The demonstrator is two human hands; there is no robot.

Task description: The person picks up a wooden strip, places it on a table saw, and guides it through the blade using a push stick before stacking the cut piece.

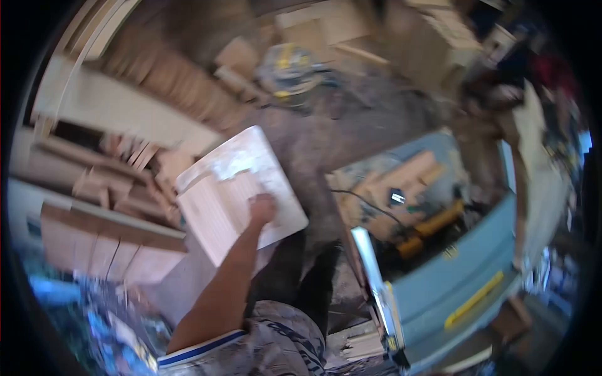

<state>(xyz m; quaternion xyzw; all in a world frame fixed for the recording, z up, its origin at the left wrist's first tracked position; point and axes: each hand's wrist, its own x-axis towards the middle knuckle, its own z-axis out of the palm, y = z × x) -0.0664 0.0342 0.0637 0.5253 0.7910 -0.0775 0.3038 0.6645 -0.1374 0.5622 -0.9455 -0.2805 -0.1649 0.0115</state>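
My left hand (262, 210) reaches down over a worn, whitish square top (282, 197), which looks like a stool or small table. Its fingers look curled at the right edge of a small pale wooden board (241, 191), though blur softens them. Beside that, on the left, a larger light wooden board (204, 210) lies on the same top and sticks out past its lower edge. My right hand is not in view.
To the right stands a blue machine (458, 257) with a yellow bar, wood pieces (401, 182) and a cable. A yellow-and-grey round machine (288, 69) sits on the floor ahead. Stacked boards (163, 75) and offcuts (106, 188) fill the left side.
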